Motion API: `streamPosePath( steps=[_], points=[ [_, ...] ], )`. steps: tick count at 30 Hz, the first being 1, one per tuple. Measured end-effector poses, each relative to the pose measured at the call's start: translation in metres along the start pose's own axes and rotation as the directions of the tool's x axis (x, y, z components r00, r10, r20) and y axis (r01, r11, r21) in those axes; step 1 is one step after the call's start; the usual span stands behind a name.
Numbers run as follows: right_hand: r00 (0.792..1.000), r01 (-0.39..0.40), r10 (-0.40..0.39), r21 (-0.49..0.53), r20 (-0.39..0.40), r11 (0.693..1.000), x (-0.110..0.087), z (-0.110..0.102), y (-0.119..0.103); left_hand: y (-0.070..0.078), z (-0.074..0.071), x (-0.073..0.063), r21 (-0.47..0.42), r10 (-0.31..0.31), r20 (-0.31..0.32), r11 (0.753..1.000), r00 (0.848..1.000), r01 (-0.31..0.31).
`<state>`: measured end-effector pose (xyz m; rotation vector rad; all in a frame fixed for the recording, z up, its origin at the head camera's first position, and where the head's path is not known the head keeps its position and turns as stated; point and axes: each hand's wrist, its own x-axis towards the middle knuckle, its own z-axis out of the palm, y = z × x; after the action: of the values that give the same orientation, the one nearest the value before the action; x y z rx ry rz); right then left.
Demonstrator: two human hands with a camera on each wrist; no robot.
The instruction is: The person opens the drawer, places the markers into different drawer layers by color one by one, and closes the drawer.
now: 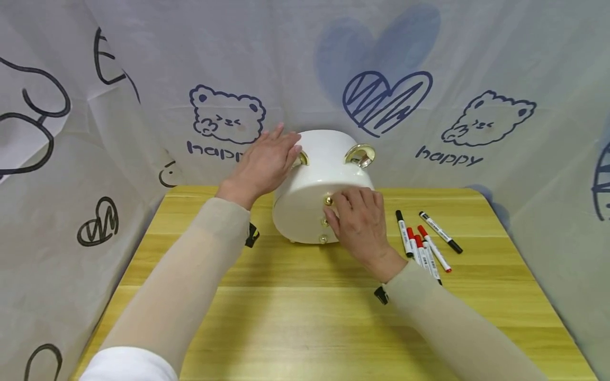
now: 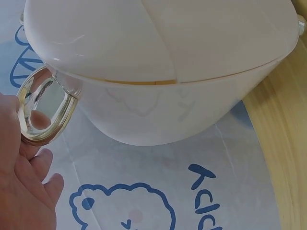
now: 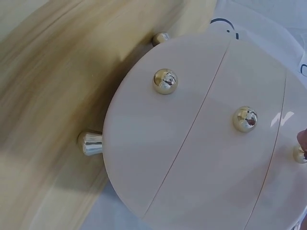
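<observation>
A glossy white rounded storage box with gold ear-shaped loops stands toward the back of the table. My left hand rests at its left gold loop, fingers fairly straight and thumb side against the loop. The right gold loop is untouched. Down the box front run three round gold knobs, the middle one and bottom one both free. With curled fingers, my right hand pinches the top knob; its fingertips are mostly out of the right wrist view. Thin seams divide the front into drawers.
Several black and red capped markers lie loosely at the right of the wooden table. White cloth printed with bears and hearts hangs behind and at both sides. Short gold feet support the box.
</observation>
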<state>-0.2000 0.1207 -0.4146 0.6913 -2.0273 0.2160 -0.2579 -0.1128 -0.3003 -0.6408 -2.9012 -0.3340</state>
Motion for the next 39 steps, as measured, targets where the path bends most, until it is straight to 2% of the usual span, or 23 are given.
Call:
streamPosePath(
  steps=[8,13,18,21,30,35,39],
  points=[
    [0.996,0.036,-0.032,0.044,-0.079,0.998,-0.021,0.002,-0.001,0.001,0.0,0.0,-0.024,-0.008,-0.011,1.0,1.0,0.008],
    [0.996,0.078,-0.078,-0.001,-0.042,0.997,-0.042,0.011,-0.005,0.001,0.0,0.0,-0.029,-0.004,-0.025,1.0,1.0,0.003],
    [0.997,0.083,-0.082,-0.024,0.007,0.996,-0.054,0.023,-0.003,0.001,0.001,0.0,-0.032,0.0,-0.034,0.999,0.999,-0.001],
    [0.997,0.076,-0.076,-0.026,0.011,0.997,-0.057,0.029,-0.002,0.001,0.001,0.0,-0.033,-0.001,-0.031,0.999,1.0,0.0],
    [0.994,0.088,-0.091,-0.048,-0.067,0.995,-0.057,0.042,-0.002,0.0,0.001,0.0,-0.038,-0.005,-0.031,0.999,1.0,0.004],
    [0.994,0.086,-0.09,-0.064,-0.063,0.994,-0.056,0.044,-0.003,0.001,0.001,0.0,-0.042,-0.009,-0.025,0.999,1.0,0.008],
    [0.991,0.113,-0.118,-0.07,-0.068,0.991,-0.055,0.046,-0.001,0.001,0.002,0.0,-0.041,-0.013,-0.028,0.999,1.0,0.012]
  ],
)
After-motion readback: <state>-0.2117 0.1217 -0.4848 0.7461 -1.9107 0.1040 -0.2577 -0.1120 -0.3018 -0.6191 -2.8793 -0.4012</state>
